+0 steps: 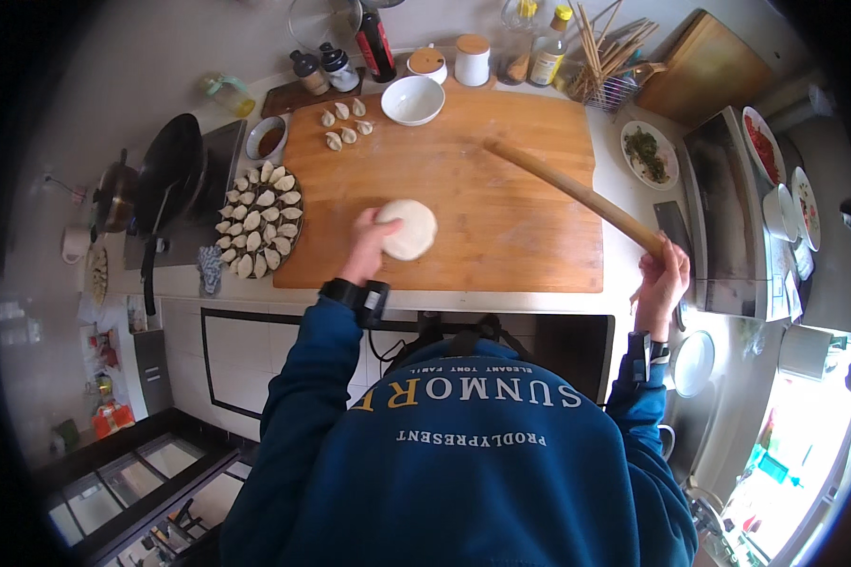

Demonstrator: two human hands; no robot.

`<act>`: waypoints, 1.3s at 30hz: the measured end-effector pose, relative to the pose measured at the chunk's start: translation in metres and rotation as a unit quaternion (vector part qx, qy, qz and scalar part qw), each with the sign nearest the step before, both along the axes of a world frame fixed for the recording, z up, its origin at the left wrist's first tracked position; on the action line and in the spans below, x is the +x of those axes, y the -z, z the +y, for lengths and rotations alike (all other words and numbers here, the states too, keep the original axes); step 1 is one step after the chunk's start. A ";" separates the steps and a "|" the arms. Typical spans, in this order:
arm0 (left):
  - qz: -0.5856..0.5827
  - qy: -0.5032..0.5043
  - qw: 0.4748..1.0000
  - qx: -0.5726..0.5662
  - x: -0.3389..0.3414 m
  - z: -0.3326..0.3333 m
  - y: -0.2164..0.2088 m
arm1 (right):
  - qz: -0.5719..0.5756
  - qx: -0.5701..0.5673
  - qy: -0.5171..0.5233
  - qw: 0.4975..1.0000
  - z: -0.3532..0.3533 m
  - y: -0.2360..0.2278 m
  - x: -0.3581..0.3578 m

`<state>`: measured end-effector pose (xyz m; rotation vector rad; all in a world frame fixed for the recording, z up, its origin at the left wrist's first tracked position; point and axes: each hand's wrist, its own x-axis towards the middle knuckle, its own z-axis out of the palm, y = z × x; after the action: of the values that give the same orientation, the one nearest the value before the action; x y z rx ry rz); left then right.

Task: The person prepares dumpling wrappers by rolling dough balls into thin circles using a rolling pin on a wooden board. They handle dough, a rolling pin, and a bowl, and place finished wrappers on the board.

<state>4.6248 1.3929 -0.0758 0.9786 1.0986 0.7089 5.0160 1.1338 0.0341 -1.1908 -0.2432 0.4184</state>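
My left hand (371, 238) grips the edge of a round, flat piece of dough (410, 231), its thumb lying on top. The dough is over the near left part of a wooden board (482, 203); I cannot tell whether it rests on the wood. Toward the board's near right corner, my right hand (667, 279) is closed round one end of a long rolling pin (577, 192). The pin slants away to the left across the board. Several shaped dumplings (347, 135) sit at the board's far left, beside a white bowl (413, 100).
A round tray of dumplings (260, 223) overlaps the board's left edge, near a bowl of brown sauce (267, 140). Black pans (173, 165) stand farther left. Bottles (375, 47) and lidded jars (472, 60) line the back. To the right is a plate of chopped greens (648, 156).
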 end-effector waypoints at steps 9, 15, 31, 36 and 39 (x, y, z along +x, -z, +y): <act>-0.116 -0.196 0.971 -0.075 -0.102 0.029 0.018 | 0.133 0.078 0.016 0.988 -0.022 0.097 0.024; -0.056 -0.137 0.988 -0.039 -0.107 0.037 0.023 | 0.071 -0.237 -0.064 0.967 -0.021 0.165 0.023; 0.000 -0.139 0.990 0.034 -0.110 0.028 0.024 | -0.473 -0.290 -0.328 0.764 0.261 0.039 -0.108; -0.007 -0.149 0.988 0.039 -0.113 0.028 0.024 | -0.663 -0.326 -0.222 0.636 0.406 0.055 -0.132; 0.009 -0.147 0.988 0.047 -0.113 0.030 0.028 | -0.421 -0.509 -0.294 0.691 0.439 0.078 -0.128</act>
<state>4.5118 1.4226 -0.1040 0.9124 1.2490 1.0006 4.8876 1.5727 -0.0435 -2.3918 -1.3655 0.5522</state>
